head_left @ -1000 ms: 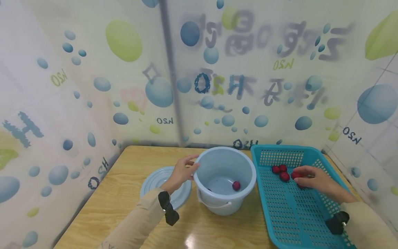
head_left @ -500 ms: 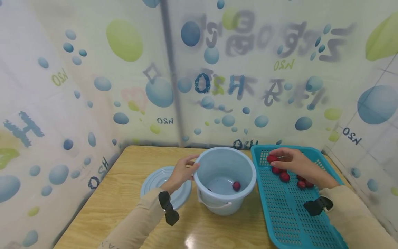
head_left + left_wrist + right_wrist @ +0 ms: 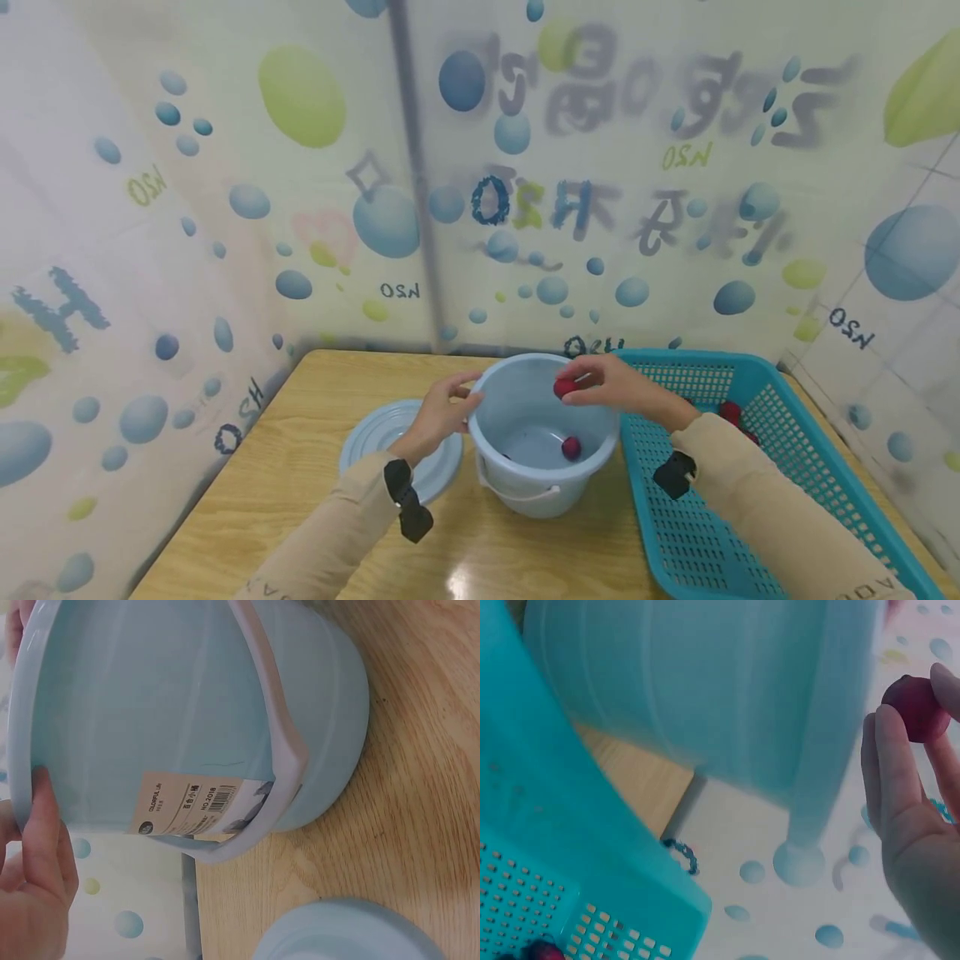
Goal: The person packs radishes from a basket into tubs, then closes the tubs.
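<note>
My left hand [image 3: 442, 412] pinches the left rim of a light blue bucket [image 3: 525, 493], which stands upright on the table. The left wrist view shows that hand's fingers [image 3: 45, 847] at the rim, near a paper label [image 3: 196, 804] on the wall. Over the bucket's right side my right hand [image 3: 615, 385] holds a dark red plum [image 3: 916, 709] between thumb and fingertips, above the opening. Inside, another plum [image 3: 572, 448] lies on the bottom, and a dark edge of something shows beside the near wall.
To the right lies a turquoise perforated basket [image 3: 643, 533] with more plums [image 3: 730, 412], partly hidden by my right arm. The bucket's lid [image 3: 365, 454] lies flat on the wooden table [image 3: 300, 500] at left. A patterned curtain [image 3: 337, 167] stands behind the table.
My right hand has lifted a plum out of the basket and carried it left, over the bucket. The left hand stays at the rim.
</note>
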Tool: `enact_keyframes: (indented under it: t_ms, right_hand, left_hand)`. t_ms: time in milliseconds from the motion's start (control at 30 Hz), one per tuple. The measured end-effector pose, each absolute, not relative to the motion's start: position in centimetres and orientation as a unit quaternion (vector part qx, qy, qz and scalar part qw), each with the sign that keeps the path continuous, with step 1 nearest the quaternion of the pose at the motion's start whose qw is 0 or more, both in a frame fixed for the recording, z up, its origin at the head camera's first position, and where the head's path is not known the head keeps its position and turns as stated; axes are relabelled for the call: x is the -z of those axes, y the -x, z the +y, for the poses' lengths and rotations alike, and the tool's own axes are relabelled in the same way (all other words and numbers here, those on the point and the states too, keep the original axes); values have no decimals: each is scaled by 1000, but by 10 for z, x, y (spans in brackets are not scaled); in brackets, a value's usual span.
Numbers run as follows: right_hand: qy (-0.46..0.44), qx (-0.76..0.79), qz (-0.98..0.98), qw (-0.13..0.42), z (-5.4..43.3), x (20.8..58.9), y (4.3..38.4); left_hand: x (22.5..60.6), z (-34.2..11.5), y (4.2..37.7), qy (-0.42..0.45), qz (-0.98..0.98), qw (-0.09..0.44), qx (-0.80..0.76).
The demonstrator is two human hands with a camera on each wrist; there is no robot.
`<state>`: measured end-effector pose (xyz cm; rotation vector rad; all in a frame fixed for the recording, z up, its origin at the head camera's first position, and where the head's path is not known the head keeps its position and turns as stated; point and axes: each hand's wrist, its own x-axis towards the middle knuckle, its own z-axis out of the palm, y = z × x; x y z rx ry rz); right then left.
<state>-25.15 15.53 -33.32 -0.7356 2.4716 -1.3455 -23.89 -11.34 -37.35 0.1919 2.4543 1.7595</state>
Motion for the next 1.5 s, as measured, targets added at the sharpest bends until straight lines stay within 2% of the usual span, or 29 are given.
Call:
enact_keyframes:
  t_ms: [367, 733, 967, 1267, 1500]
  right_hand:
    - [254, 441, 854, 111, 121, 347, 268]
    - [251, 421, 860, 139, 104, 358, 277]
    - [253, 386, 874, 151, 95, 361, 279]
    - [244, 351, 889, 167, 87, 367, 280]
    - [226, 336, 895, 188, 84, 371, 280]
  left_hand:
    - [373, -113, 239, -71, 800, 61, -592]
    - [343, -108, 217, -69, 804, 73, -586]
    - [372, -114, 238, -72, 796, 74, -596]
    - [370, -116, 235, -90, 800, 68, -590]
    - [372, -115, 239, -64, 804, 76, -587]
